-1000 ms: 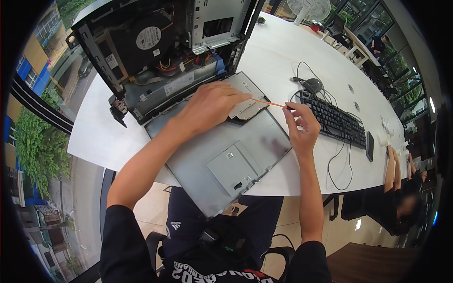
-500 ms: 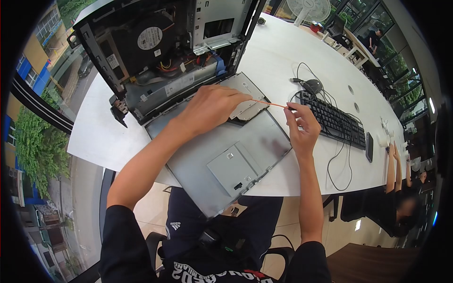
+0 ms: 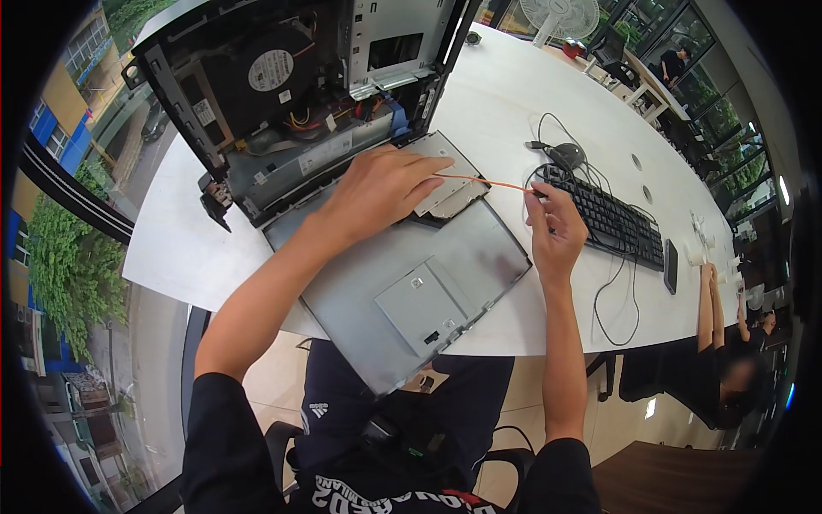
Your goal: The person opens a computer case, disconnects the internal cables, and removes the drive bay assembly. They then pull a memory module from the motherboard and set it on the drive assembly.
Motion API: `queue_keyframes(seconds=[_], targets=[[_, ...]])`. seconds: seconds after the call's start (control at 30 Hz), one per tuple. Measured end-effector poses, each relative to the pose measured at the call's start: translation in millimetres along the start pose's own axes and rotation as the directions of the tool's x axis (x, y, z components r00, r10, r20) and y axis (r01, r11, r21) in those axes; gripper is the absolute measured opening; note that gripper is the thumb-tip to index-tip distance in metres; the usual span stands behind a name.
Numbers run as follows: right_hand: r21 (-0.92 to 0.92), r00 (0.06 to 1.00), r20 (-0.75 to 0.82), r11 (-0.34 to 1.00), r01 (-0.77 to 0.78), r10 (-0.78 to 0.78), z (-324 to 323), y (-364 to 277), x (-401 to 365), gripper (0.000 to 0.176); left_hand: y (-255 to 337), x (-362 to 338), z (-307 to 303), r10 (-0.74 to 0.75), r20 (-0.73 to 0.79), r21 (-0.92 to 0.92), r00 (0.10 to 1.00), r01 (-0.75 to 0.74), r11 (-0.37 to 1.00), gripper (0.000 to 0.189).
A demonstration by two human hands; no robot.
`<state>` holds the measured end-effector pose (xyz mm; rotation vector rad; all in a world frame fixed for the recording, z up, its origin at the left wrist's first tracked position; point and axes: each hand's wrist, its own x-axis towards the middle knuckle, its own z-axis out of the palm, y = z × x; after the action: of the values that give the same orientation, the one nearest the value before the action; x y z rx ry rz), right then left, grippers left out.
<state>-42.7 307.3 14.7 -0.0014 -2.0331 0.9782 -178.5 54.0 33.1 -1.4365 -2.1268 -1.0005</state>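
Note:
A thin orange cable [image 3: 488, 182] stretches between my two hands above the table. My right hand [image 3: 558, 231] pinches its dark end between thumb and fingertips. My left hand [image 3: 377, 190] keeps the other part between thumb and fingers, its index finger lifted off; how far the cable runs inside the hand is hidden. Under my left hand are a flat metal drive [image 3: 449, 193] and a grey metal side panel [image 3: 360, 295], which lies tilted over the table edge. Behind them stands an open computer case [image 3: 321, 158] with a fan and wiring inside.
To the right lie a black keyboard [image 3: 610, 218] with tangled cords, a mouse [image 3: 568, 155] and a phone [image 3: 670, 266] on the white table [image 3: 497, 103]. A white fan [image 3: 556, 17] stands at the back. Another person [image 3: 685, 377] sits at the right side.
My right hand has moved slightly right with the cable end. My left index finger has lifted from the pinch, and that hand has shifted a little left.

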Motion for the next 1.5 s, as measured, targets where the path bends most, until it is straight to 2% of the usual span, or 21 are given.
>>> queue_keyframes(seconds=[0.07,0.27,0.47,0.67,0.97,1.07,1.17,1.27,1.37,1.5], targets=[[0.011,1.000,-0.001,1.000,0.022,-0.022,1,-2,1,0.019,2,-1,1,0.015,-0.023,-0.005,1.000,-0.015,1.000,0.029],[-0.003,0.998,0.041,0.999,0.037,-0.037,2,-2,1,0.019,7,0,-4,-0.044,0.057,-0.012,0.997,0.045,0.999,0.021],[-0.023,0.999,0.037,0.999,0.032,-0.031,1,-3,2,0.019,2,0,-2,0.025,-0.007,-0.040,1.000,-0.026,0.999,0.024],[0.008,0.997,-0.040,0.998,-0.067,0.067,-3,2,3,0.017,1,-1,-2,-0.015,0.026,-0.020,1.000,0.015,1.000,0.032],[0.023,0.995,-0.044,0.996,-0.087,0.088,-3,0,3,0.017,1,-1,-1,-0.025,0.043,-0.033,0.999,0.026,0.999,0.028],[-0.014,0.997,-0.016,0.998,-0.069,0.069,-3,1,3,0.018,4,0,-2,0.031,0.059,0.016,0.998,-0.032,0.999,0.026],[-0.053,0.999,-0.003,0.997,-0.051,0.051,-4,1,4,0.018,6,1,-8,0.019,0.092,0.020,0.996,-0.021,1.000,0.025],[-0.038,0.996,0.006,0.995,-0.094,0.094,-4,2,3,0.018,4,2,-7,0.029,0.039,-0.006,0.999,-0.029,1.000,0.027],[-0.014,0.993,-0.024,0.993,-0.116,0.116,-4,1,3,0.018,3,1,-4,-0.010,0.028,-0.049,1.000,0.011,0.999,0.028],[-0.051,0.987,-0.063,0.987,-0.152,0.148,-7,8,5,0.020,0,-1,-2,0.053,0.044,-0.009,0.998,-0.053,0.999,0.026]])
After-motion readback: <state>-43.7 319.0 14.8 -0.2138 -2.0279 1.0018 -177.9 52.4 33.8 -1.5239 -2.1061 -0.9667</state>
